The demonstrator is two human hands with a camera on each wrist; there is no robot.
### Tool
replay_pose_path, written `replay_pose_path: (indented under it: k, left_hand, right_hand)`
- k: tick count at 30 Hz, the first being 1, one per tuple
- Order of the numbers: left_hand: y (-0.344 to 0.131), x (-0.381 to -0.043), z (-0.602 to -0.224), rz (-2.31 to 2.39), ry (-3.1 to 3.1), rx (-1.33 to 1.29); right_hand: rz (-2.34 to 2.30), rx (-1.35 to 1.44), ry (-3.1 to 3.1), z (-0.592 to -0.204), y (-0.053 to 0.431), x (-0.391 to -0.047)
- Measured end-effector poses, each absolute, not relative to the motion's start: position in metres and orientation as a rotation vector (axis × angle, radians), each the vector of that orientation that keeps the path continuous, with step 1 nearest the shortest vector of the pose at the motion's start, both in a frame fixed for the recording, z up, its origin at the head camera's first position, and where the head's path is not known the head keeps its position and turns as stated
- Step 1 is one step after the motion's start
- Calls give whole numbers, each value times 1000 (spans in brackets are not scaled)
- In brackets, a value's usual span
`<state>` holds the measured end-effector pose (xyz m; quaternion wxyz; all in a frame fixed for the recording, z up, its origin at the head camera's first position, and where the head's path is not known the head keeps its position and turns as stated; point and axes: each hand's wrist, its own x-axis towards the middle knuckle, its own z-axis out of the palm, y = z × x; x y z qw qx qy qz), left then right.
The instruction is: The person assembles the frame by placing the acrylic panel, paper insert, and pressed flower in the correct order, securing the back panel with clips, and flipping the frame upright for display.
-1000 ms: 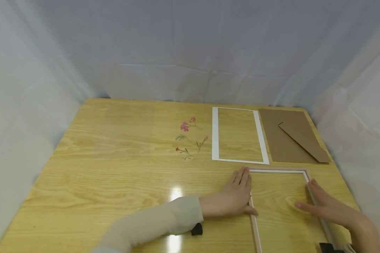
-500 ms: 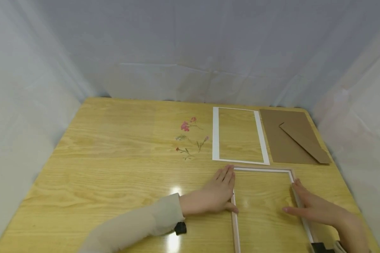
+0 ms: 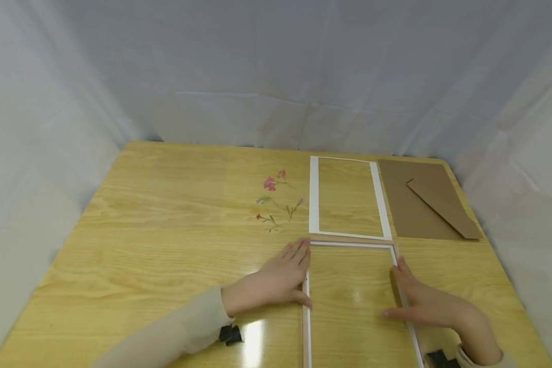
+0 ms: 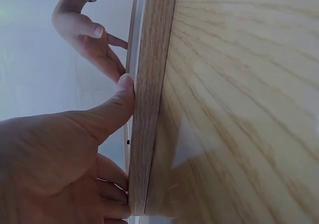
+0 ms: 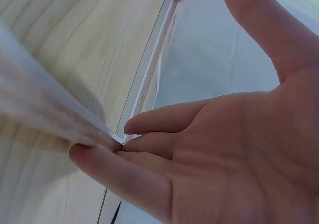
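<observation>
A light wood picture frame (image 3: pixel 350 245) with a white inner edge lies on the table, its near end out of the head view. My left hand (image 3: pixel 276 278) is at the frame's left bar, fingers extended near the far left corner. In the left wrist view, the thumb (image 4: pixel 117 99) touches the wood-grain bar (image 4: pixel 153 79). My right hand (image 3: pixel 434 304) has straight fingers along the right bar, with its thumb held away over the middle. In the right wrist view, the fingertips (image 5: pixel 87 152) meet the bar and the palm is bare.
Beyond the frame lies a white-bordered rectangle (image 3: pixel 314 197) with table grain showing through its middle. To its right is a brown backing board (image 3: pixel 400 214) with a stand leg (image 3: pixel 446 204). Several small flowers (image 3: pixel 270 184) lie left of it. Pale curtains (image 3: pixel 239 66) surround the table (image 3: pixel 156 230).
The frame has slid left across the table, both hands moving along with it. Its far edge now sits just below the white-bordered rectangle. The flowers and backing board stay put.
</observation>
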<state>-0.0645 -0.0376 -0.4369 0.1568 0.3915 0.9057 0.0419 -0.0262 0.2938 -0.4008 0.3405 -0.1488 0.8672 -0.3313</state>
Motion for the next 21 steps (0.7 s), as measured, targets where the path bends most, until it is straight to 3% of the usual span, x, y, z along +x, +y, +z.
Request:
replay_pose_path:
  k: [21]
  left_hand:
    - [-121, -60, -420, 516, 2573, 987]
  right_hand:
    - [-904, -619, 2172, -404, 249, -32]
